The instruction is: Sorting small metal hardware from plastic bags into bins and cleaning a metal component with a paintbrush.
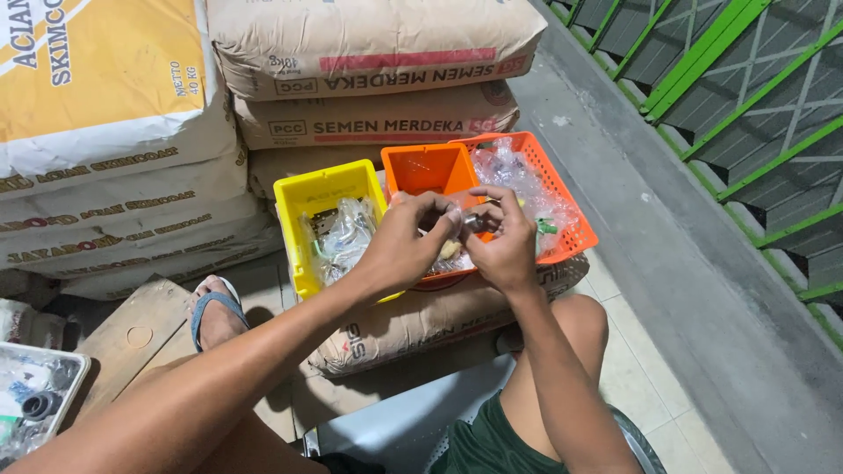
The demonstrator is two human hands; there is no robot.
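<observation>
Both hands (457, 237) pinch a small fitting (479, 222) over bag-filled yellow bin (303, 197) and orange basket (571, 233).

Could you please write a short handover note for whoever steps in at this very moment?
Left hand and right hand meet over the baskets, pinching a small metal fitting between the fingers. Yellow basket and orange basket sit on a cement sack, both holding clear plastic packets. How many are already sorted cannot be told; packets remain in both.
</observation>
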